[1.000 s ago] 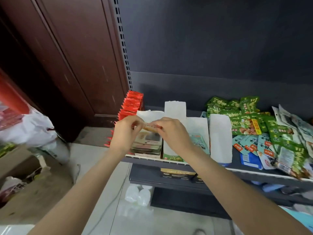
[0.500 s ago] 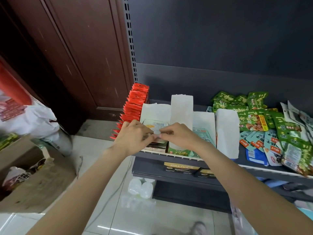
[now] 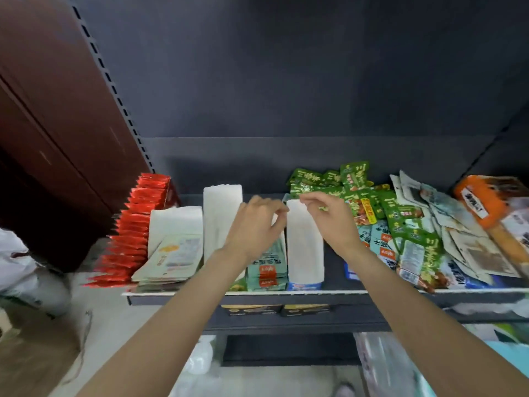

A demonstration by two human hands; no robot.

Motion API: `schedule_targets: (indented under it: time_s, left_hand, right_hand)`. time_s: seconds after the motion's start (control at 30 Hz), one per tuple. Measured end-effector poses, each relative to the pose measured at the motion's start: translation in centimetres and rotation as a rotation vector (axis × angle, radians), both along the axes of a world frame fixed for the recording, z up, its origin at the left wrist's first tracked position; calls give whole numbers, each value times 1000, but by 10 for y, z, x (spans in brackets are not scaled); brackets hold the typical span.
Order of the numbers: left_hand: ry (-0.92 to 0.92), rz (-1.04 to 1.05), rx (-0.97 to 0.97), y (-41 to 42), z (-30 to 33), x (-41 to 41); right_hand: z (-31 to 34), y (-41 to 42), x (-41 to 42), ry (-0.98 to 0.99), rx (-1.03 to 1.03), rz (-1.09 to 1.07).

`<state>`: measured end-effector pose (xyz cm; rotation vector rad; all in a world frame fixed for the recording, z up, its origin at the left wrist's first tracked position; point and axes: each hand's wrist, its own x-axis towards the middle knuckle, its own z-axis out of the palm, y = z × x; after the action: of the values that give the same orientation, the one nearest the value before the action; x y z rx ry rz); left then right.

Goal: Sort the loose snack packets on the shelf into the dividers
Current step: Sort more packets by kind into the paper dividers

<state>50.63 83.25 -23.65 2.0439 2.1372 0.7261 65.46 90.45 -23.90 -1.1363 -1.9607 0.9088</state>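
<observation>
Hands hover above the white dividers [image 3: 304,242]: left hand [image 3: 254,230] with loosely curled, empty grip, right hand [image 3: 332,222] pinching a small green scrap. Loose snack packets [image 3: 412,224] are heaped at three o'clock on the shelf [image 3: 286,295].

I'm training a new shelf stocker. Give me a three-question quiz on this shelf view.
1. True or false: the red packets stand at the shelf's left end.
2. Which side holds the loose green packets? A left, B right.
3. Fill in: the white dividers are made of ____-coloured sheet.

The left hand and right hand hover over the dividers.

Key: 1 true; 2 B; 3 white.
</observation>
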Motion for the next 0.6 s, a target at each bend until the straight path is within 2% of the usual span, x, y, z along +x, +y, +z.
schedule_targets:
  time_s: [0.1, 0.23, 0.37, 0.53, 0.6]
  left_hand:
    - [-120, -25, 14, 60, -4, 59]
    - [-285, 18, -127, 137, -24, 129]
    - [-228, 126, -365, 197, -54, 178]
    - [-87, 173, -602, 232, -89, 193]
    - [-70, 179, -681, 235, -94, 196]
  right_hand:
    - [-6, 45, 60, -23, -2, -109]
    - [-24, 114, 137, -186, -39, -179]
    - [-52, 179, 197, -445, -77, -214]
    - [-82, 228, 226, -584, -221, -144]
    - [-88, 235, 226, -674, -197, -74]
